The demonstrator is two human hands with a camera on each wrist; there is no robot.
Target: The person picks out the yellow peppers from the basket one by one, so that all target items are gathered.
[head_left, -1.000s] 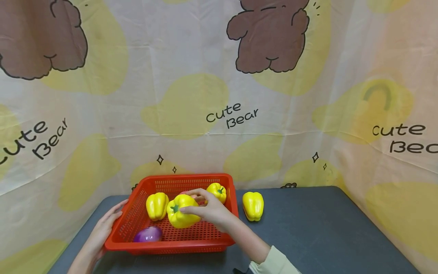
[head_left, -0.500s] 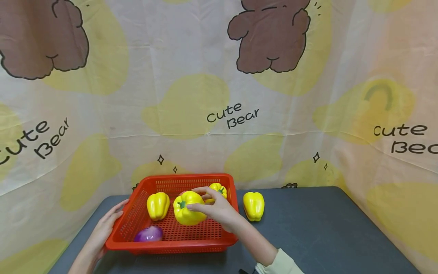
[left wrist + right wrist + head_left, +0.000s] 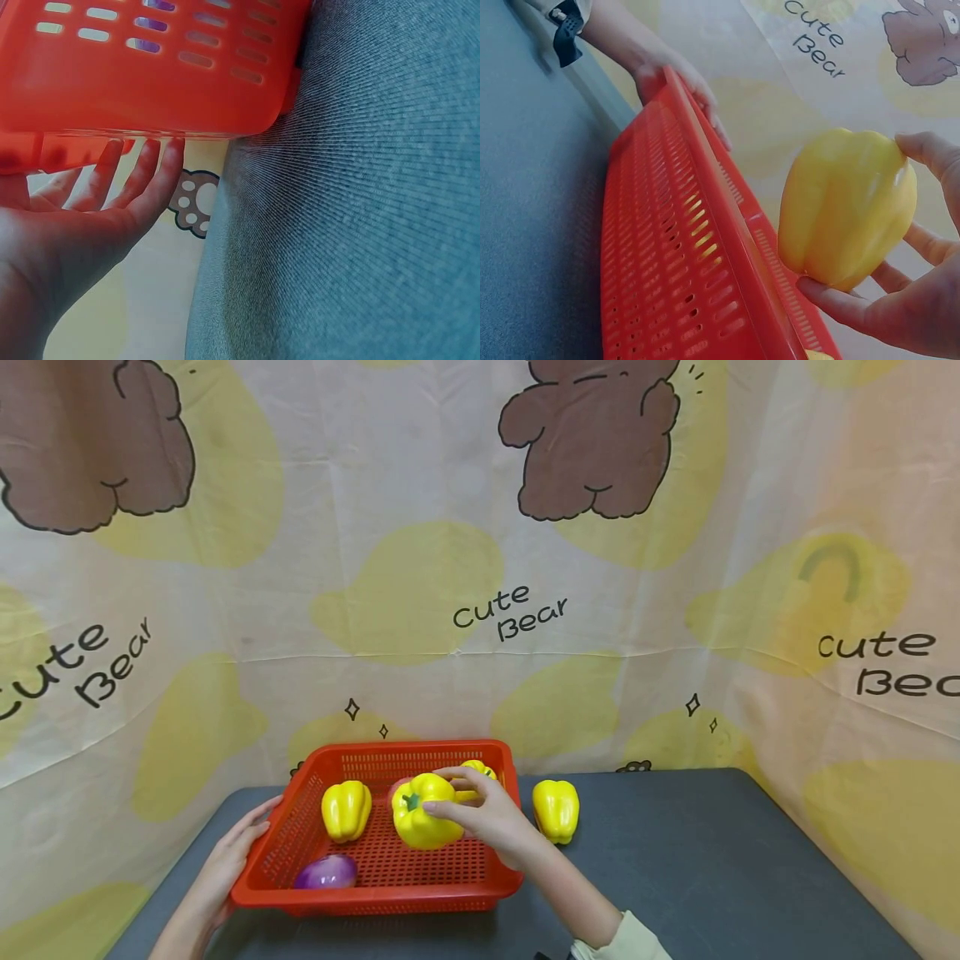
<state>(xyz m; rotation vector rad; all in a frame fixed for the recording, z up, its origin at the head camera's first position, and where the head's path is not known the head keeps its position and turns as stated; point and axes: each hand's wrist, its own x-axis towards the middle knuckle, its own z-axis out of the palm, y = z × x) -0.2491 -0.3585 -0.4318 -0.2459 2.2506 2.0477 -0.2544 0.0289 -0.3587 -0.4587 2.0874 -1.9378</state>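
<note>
My right hand (image 3: 491, 818) holds a yellow bell pepper (image 3: 426, 818) above the red plastic basket (image 3: 375, 899), thumb on one side and fingers on the other. In the right wrist view this bell pepper (image 3: 847, 206) is raised over the basket rim. My left hand (image 3: 228, 868) rests against the basket's left side. The left wrist view shows its fingers fairly straight, fingertips touching the red wall (image 3: 142, 90). Inside the basket lie a yellow bell pepper (image 3: 347, 811) at left, a purple onion-like vegetable (image 3: 327, 872) in front, and another yellow pepper (image 3: 480, 768), partly hidden by my hand.
A further yellow bell pepper (image 3: 556, 811) lies on the dark grey table (image 3: 697, 860), right of the basket. A reddish round thing (image 3: 397, 791) shows partly behind the held pepper. A bear-printed curtain (image 3: 420, 593) hangs behind and along the sides.
My right hand has moved to the right and slightly up with the held yellow bell pepper, covering more of the pepper at the basket's back right. My left hand has stayed in place.
</note>
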